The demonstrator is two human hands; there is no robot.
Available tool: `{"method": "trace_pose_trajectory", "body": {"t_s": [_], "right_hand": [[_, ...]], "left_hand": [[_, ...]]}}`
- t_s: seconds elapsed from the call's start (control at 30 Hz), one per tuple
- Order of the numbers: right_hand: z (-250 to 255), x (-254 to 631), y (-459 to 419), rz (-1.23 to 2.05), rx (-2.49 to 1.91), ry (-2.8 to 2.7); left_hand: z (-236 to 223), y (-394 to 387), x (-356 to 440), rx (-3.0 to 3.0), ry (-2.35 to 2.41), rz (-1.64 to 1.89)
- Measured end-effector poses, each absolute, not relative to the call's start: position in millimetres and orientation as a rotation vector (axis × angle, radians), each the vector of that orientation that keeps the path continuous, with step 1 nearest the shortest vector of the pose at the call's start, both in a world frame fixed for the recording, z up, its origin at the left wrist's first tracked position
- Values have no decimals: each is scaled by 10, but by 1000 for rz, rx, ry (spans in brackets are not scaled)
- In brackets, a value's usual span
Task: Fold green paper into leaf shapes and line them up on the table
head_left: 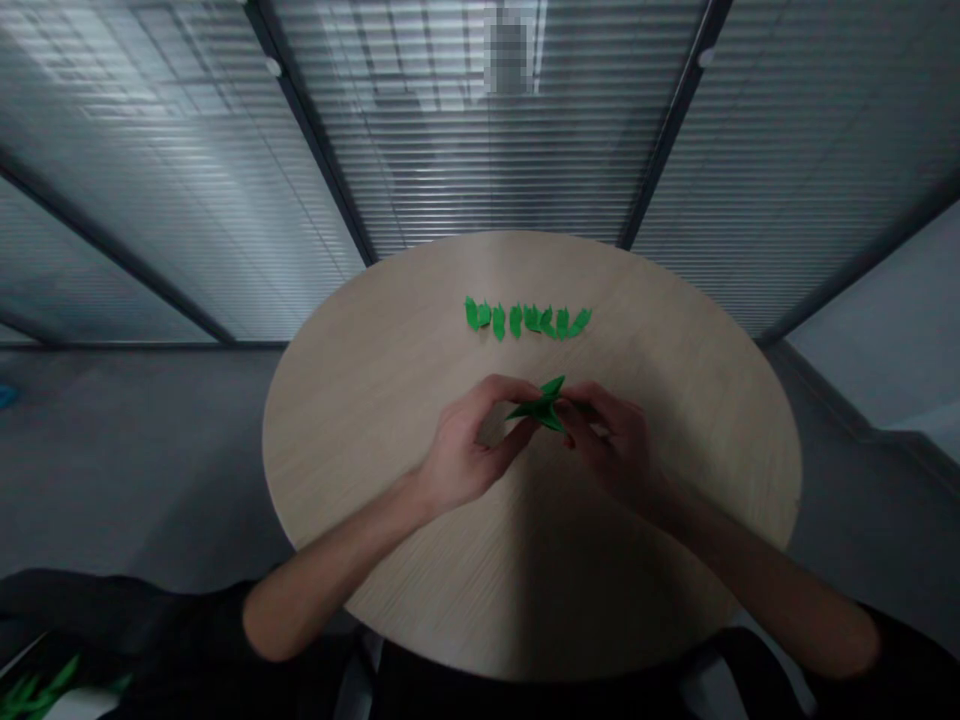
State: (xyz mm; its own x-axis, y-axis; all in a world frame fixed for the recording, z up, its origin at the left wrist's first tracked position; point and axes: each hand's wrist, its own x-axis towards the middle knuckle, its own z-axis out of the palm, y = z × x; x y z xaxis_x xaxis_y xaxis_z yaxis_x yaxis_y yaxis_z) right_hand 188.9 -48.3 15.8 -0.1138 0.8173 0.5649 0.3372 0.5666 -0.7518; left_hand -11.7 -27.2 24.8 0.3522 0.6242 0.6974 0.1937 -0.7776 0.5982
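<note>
Both forearms reach in over the tabletop (360, 420) from its near edge, one slanting in from the left and one from the right, with dark sleeves ending around the elbows. The left hand (465, 445) curves into a loose ring, its forefinger arched above and its thumb below, and pinches the left part of a green folded paper (546, 408). The right hand (615, 440) grips the same piece from the other side, its fingers bent and drawn together and its thumb pointing inward.

The folded paper is held around the middle of the tabletop, between the two hands. It has several pointed tips: one up to the right, one out to the left and one down to the right. Its inner folds look darker green.

Toward the far edge, a row of small green pieces (531, 318) runs from side to side, standing close together; blur makes their exact shapes and number hard to tell. The fingers cover parts of the folded paper, and shade dulls the right hand, so its exact fingertip contacts are unclear. Whether the paper touches the tabletop cannot be told. Other green shapes (45, 690) at the lower left are cut off by the picture's edge.
</note>
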Motion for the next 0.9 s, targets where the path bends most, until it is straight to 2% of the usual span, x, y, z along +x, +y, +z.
{"method": "trace_pose_trajectory", "body": {"t_s": [0.23, 0.67, 0.9], "right_hand": [[219, 1872, -509, 497, -985, -1708], [168, 1883, -479, 696, -1067, -1669], [119, 1893, -439, 553, -1078, -1680]], "left_hand": [[261, -295, -109, 2245, 727, 1388], [209, -237, -127, 2191, 786, 1383], [227, -213, -113, 2193, 883, 1542]]}}
